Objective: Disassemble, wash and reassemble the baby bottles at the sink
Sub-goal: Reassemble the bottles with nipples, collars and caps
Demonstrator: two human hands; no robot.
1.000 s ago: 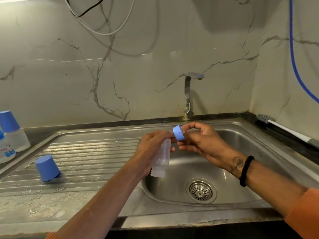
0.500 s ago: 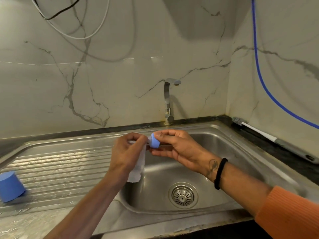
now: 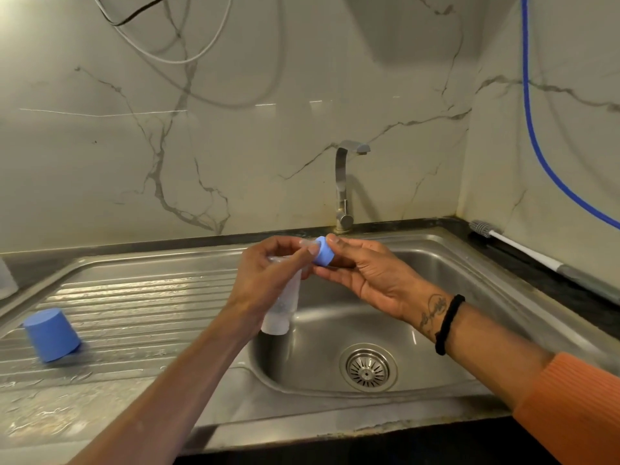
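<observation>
Over the sink basin (image 3: pixel 436 280) my left hand (image 3: pixel 268 280) grips a clear baby bottle (image 3: pixel 283 307), base pointing down toward me. My right hand (image 3: pixel 369 273) pinches the blue screw ring (image 3: pixel 323 251) at the bottle's neck between thumb and fingers. A clear teat tip shows just left of the ring, partly hidden by my left fingers. Whether the ring is still threaded on the bottle I cannot tell. A blue bottle cap (image 3: pixel 50 333) stands upside down on the ribbed drainboard (image 3: pixel 141 313) at the left.
The tap (image 3: pixel 345 182) stands behind my hands, with no water running. A bottle brush (image 3: pixel 516 245) with a white handle lies on the dark counter at the right. Part of another bottle (image 3: pixel 5 280) shows at the left edge. The drain strainer (image 3: pixel 367 367) sits in the basin.
The view swung right and back a little; the bottles at the left mostly left the frame. My hands stay together at the bottle's neck, and the ring has turned in my right fingers.
</observation>
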